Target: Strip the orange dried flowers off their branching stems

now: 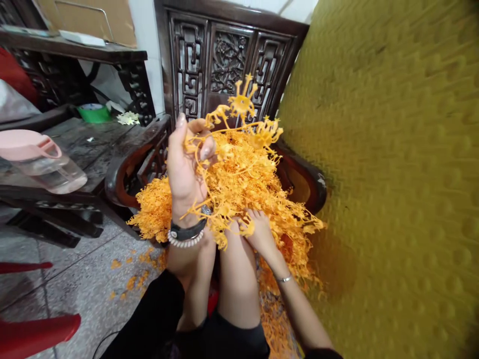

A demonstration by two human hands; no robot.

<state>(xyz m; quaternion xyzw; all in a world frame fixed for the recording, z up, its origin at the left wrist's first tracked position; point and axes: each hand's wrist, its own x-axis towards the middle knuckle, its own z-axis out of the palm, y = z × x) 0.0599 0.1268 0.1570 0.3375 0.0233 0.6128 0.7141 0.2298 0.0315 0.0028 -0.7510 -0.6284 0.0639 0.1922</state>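
A big heap of orange plastic flower sprigs [239,189] lies on the seat of a dark carved wooden chair [224,55]. My left hand [185,164] is raised over the heap, its fingers pinched round a bunch of thin orange stems [239,117] that stick up and to the right. My right hand [258,232] is lower, at the near edge of the heap, with its fingers closed on a small orange piece. My bare knees [235,269] are just below both hands.
A large yellow textured surface [392,174] fills the right side. At the left stand a dark wooden table [93,144], a clear jug with a pink lid [41,159] and a green roll of tape [93,113]. Orange bits [130,279] litter the floor; red stool legs [33,334] are at the lower left.
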